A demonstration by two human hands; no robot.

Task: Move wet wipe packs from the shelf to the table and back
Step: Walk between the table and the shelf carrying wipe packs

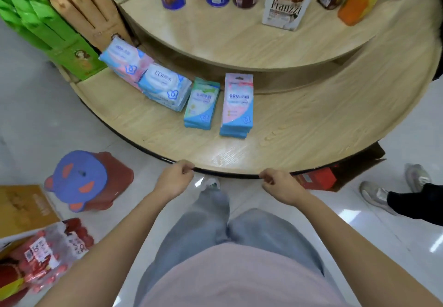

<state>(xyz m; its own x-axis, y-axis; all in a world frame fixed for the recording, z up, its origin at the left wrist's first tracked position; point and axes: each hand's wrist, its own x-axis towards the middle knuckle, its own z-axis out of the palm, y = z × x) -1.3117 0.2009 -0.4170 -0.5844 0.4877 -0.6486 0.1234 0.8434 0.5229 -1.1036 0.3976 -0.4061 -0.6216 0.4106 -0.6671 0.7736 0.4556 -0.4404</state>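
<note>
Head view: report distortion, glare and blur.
Head view: strong wide-angle distortion bows the wooden shelf edge and leans the Franzzi box; ceiling lights glare on the white floor; the red snack bag is blurred, while the wet wipe packs stay fairly sharp.

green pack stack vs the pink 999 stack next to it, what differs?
The green pack stack has a green and yellow face; the pink 999 stack is pink with blue at its near end. The pink one is longer and shows a hang tab with a slot at its far end; no such tab shows on the green one. The green stack sits to the left. Both lie flat on the lower shelf, long side pointing away, untouched by either hand.
</note>
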